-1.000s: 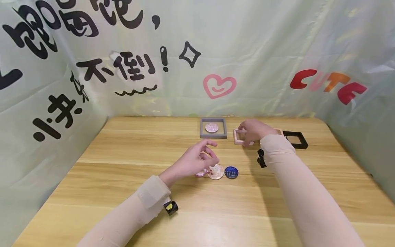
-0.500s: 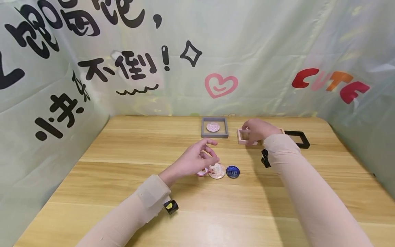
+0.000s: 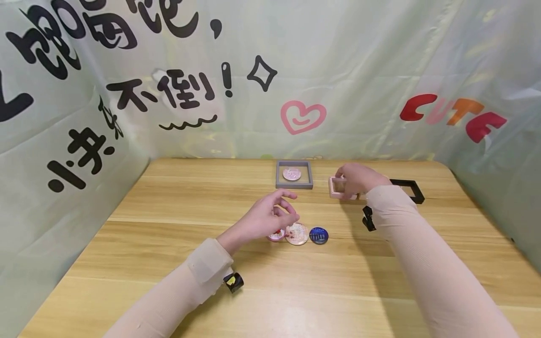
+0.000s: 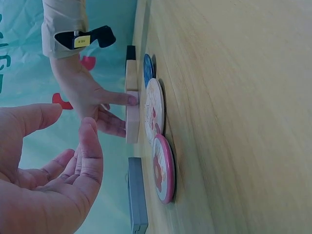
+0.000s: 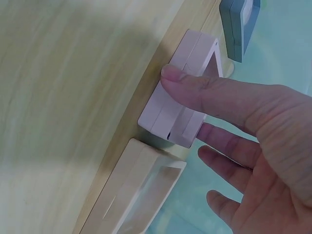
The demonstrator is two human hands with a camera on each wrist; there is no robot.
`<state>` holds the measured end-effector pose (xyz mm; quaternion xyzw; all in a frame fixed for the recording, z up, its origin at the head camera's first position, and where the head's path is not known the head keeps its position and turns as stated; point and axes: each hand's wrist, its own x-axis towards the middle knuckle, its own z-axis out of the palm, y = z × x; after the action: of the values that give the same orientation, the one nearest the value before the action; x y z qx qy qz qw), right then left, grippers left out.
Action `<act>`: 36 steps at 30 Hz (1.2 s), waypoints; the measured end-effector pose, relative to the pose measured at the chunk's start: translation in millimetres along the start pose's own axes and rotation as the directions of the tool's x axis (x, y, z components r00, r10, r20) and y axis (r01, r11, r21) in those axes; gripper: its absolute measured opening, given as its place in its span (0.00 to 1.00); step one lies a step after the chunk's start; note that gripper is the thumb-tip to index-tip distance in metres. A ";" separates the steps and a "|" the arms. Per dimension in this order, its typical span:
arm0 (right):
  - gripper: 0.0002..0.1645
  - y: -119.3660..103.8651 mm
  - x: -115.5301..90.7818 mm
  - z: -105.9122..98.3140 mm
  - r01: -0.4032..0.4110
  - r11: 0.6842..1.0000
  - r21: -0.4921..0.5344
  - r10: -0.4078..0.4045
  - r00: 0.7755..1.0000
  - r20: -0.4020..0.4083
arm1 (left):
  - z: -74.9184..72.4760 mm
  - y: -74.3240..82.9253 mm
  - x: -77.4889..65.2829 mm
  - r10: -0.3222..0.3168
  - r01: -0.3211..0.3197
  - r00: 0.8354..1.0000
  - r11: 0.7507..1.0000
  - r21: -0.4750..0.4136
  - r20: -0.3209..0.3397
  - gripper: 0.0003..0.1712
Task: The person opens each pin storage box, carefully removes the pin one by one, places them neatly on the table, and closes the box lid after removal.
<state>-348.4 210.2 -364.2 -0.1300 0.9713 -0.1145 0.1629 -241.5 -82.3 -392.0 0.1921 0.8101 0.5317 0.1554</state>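
Note:
At the back of the table my right hand grips a pale pink square display frame. The thumb presses its near side while the fingers lie behind it. The frame lies flat, close to a beige frame that my hand mostly hides in the head view. My left hand hovers with loosely bent fingers and holds nothing. Below and beyond it lie three round button badges in a row: a pink-rimmed badge, partly hidden, a cream badge and a dark blue badge.
Left of the pink frame lies a grey frame with a pink badge showing inside its border. A black frame lies at the right end of the row. A printed cloth hangs behind the wooden table.
My right hand has slid the pink frame rightward, widening the gap to the grey frame. My left hand has stayed almost still. The head view shifted slightly.

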 end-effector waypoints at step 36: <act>0.59 -19.5 2.2 -2.2 0.021 0.997 0.075 -0.020 1.000 -0.015 | -26.4 -4.3 26.1 0.012 0.007 0.993 0.988 0.155 -0.121 0.27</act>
<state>-346.9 191.6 -357.6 -0.1330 0.9660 -0.1538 0.1598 -277.1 -92.6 -387.1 0.1718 0.8568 0.4778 0.0895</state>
